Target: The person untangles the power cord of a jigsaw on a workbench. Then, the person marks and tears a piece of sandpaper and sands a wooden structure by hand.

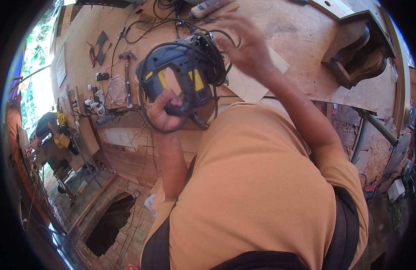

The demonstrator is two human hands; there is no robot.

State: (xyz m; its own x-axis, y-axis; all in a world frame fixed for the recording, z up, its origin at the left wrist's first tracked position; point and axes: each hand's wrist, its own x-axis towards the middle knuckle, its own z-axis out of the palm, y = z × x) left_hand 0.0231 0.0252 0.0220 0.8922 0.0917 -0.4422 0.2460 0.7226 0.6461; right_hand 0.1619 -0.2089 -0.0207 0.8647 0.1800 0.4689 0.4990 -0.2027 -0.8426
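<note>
A hammer (127, 74) lies on the bench (298, 31) at far left. Next to it the left hand (165, 112) has its fingers clamped round the handle of a blue jigsaw (181, 74), held up above the bench edge. Its long axis runs roughly left to right, nose leftward I judge. The black cord (212, 49) loops over its right end, where the right hand (246, 45) grips it, fingers curled. Winding the cord seems in hand; the next turn needs steady tension.

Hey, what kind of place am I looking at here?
Most likely an open-sided woodworking shop. The left hand grips a blue jigsaw, the right hand handles its black cord, and a hammer lies on the plywood workbench.
</note>
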